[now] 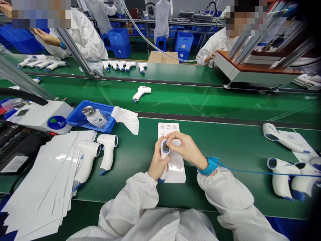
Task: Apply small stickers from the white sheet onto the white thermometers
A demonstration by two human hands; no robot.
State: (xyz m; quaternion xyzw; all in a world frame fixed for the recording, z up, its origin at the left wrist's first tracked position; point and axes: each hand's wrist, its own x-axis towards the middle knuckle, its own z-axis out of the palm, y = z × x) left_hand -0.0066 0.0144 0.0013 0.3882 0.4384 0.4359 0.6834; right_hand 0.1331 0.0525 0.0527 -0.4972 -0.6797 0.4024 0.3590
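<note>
A: What do the hands have?

B: One white thermometer (164,150), upright with its blue-tipped handle down, held just above a paper card (167,129) on the green tabletop (130,177). The left hand (157,163) wraps around the handle, fingers curled. The right hand (184,147) comes across from the right of the card, its fingers pressed together, pinching the thermometer's head beside the small screen.

A: And the arms?

B: Two white striped sleeves (225,197), forearms angled inward over the card, elbows well apart. One blue wrist strap (210,166) circles the right wrist, its cord (250,171) running off to the right of the card.

A: What else is around the card?

B: Left of it, two thermometers (107,150); right of it, three thermometers (281,177). Beyond it lies another thermometer (141,93). Further left sit one blue tray (80,115) holding one glass bottle (94,117), one white cloth (126,118) touching the tray, and one stack of white sheets (42,187).
</note>
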